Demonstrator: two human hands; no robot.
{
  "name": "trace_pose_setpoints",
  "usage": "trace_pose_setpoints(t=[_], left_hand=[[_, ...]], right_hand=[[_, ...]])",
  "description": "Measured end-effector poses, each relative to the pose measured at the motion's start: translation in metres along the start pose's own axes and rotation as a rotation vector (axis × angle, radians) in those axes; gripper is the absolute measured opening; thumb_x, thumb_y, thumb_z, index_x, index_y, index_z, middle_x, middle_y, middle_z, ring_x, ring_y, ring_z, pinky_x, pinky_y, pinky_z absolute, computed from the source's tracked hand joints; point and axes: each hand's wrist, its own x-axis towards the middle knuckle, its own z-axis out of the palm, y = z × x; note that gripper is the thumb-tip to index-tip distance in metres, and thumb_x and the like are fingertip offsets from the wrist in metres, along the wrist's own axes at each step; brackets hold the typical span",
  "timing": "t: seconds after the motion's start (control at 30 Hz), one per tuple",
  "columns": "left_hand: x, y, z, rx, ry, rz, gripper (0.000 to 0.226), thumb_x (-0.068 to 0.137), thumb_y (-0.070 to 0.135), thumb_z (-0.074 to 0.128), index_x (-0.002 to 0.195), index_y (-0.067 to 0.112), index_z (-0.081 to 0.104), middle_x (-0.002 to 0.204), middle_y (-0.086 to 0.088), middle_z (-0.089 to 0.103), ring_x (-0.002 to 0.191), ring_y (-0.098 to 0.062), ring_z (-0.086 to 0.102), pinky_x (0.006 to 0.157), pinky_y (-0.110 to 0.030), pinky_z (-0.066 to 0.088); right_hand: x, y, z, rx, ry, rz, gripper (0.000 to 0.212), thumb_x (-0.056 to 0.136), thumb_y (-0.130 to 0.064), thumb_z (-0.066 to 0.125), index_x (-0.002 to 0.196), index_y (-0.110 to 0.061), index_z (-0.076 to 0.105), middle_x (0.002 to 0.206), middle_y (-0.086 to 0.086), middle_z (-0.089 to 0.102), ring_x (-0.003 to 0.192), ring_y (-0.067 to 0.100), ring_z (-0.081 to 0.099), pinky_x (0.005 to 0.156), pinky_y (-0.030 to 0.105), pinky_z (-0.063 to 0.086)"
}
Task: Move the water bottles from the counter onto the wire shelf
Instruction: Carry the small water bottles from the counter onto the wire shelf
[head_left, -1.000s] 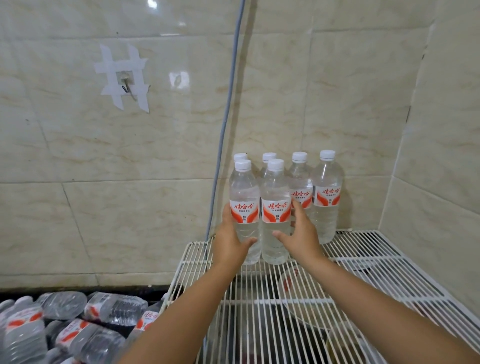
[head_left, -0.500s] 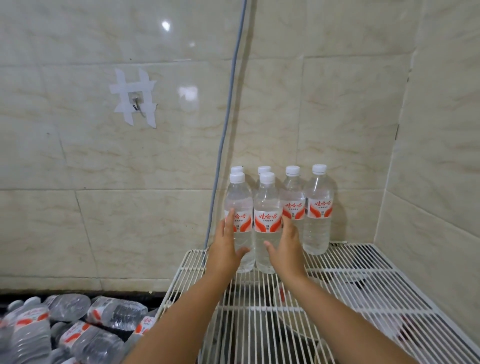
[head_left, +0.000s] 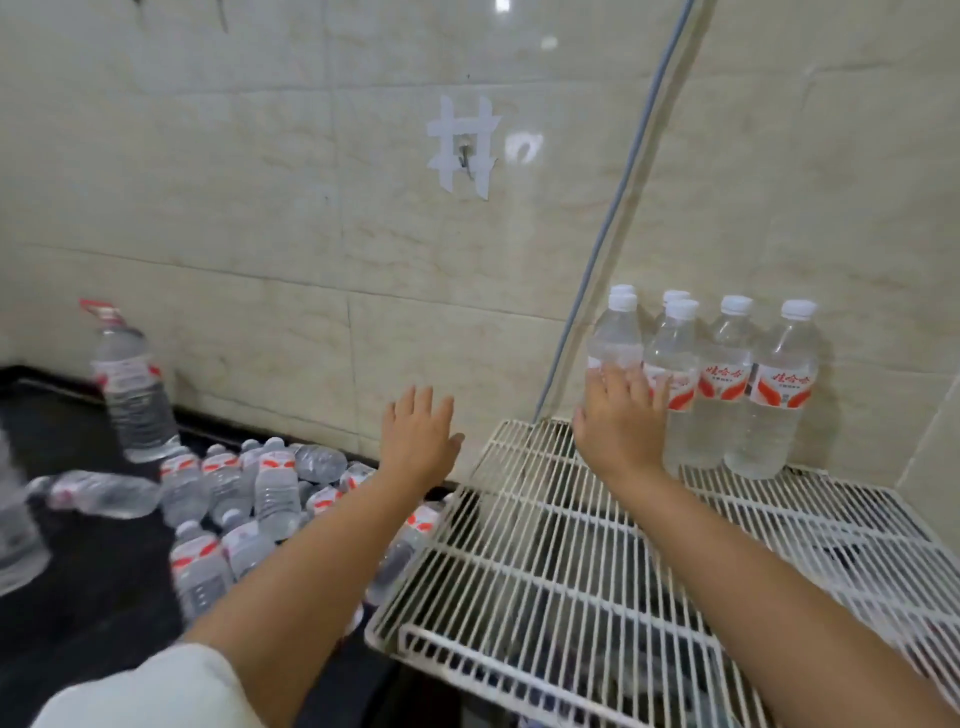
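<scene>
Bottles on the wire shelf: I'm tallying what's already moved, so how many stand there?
6. Four bottles along the wall: far left, second, third, rightmost. Two in front: left, beside it. The right hand covers their lower parts; more seem unlikely.

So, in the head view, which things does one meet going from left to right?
Tall upright bottle → pile of lying bottles on the counter → left hand → taped wall hook → right hand → upright bottles on the wire shelf.

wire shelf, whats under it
Through the wire shelf only dark, blurred shapes show below; what they are cannot be told. The forearms and the upright water bottles standing on it cover other parts.
</scene>
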Motion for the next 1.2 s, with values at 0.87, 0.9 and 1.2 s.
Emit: trace_pose_setpoints(t=[0.87,0.9,1.2], left_hand=[[-0.113,-0.358,0.167,-0.209,-0.442,-0.176,0.051,0.096,0.043,0.03,0.144,0.027,0.02,0.156,0.001,0.012,0.143,-0.023,0.007,0.114,-0.039,0.02],[-0.109,-0.36,0.173,-0.215,-0.452,-0.155,0.052,0.096,0.043,0.029,0.145,0.027,0.018,0.157,0.001,0.009,0.144,-0.024,0.004,0.115,-0.039,0.016],[-0.106,-0.373,0.19,-0.346,-0.416,-0.09,0.083,0.072,0.064,0.001,0.144,0.028,0.024,0.157,0.006,0.006,0.144,-0.02,-0.009,0.116,-0.041,-0.001]], right_hand=[[-0.13,-0.398,0.189,0.147,-0.834,-0.154,0.045,0.095,-0.03,0.039,0.138,-0.016,0.036,0.142,0.004,0.039,0.134,0.023,0.032,0.112,0.041,0.022],[-0.133,-0.397,0.194,0.152,-0.862,-0.15,0.047,0.095,-0.03,0.039,0.14,-0.016,0.032,0.144,0.005,0.037,0.134,0.022,0.031,0.111,0.039,0.023],[-0.14,-0.394,0.222,0.216,-0.931,-0.143,0.054,0.094,-0.034,0.044,0.142,-0.021,0.026,0.141,0.012,0.034,0.131,0.028,0.029,0.111,0.036,0.018]])
